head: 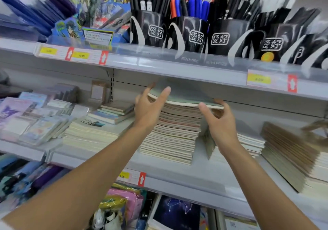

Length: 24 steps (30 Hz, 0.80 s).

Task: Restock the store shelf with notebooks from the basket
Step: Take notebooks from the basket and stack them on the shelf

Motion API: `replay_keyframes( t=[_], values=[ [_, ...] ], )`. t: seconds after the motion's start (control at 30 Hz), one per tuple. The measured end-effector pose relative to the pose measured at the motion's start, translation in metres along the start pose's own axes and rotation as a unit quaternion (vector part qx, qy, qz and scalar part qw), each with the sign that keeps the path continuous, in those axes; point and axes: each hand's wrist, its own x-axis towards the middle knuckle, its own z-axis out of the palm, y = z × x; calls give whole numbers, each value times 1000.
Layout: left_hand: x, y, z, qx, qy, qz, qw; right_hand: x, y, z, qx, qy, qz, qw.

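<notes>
A tall stack of thin notebooks stands on the middle shelf. A pale green notebook lies on top of it, its left end slightly raised. My left hand holds the left end of that notebook, thumb over the cover and fingers behind. My right hand holds its right front corner between thumb and fingers. The basket is out of view.
Lower stacks of notebooks lie left of the tall stack, and more to the right. Black pen holders line the upper shelf, whose edge hangs close above the stack. Bags and star-print books fill the shelf below.
</notes>
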Motion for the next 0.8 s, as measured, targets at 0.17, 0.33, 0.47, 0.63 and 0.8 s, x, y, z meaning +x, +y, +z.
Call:
replay_keyframes(
  t=[0.17,0.33,0.47,0.63,0.8],
  values=[
    [39,-17,-13,102,-90,52,989,27,3,15,-62,-5,27,998],
    [75,-28,-4,27,-108,34,993,50,10,30,-48,-13,51,997],
    [91,-35,3,-13,-86,46,995,63,20,38,-20,13,43,999],
    [97,-49,9,-20,-99,53,993,59,28,45,19,25,26,999],
    [103,-61,7,40,-115,72,990,57,29,50,22,7,22,999]
  ],
)
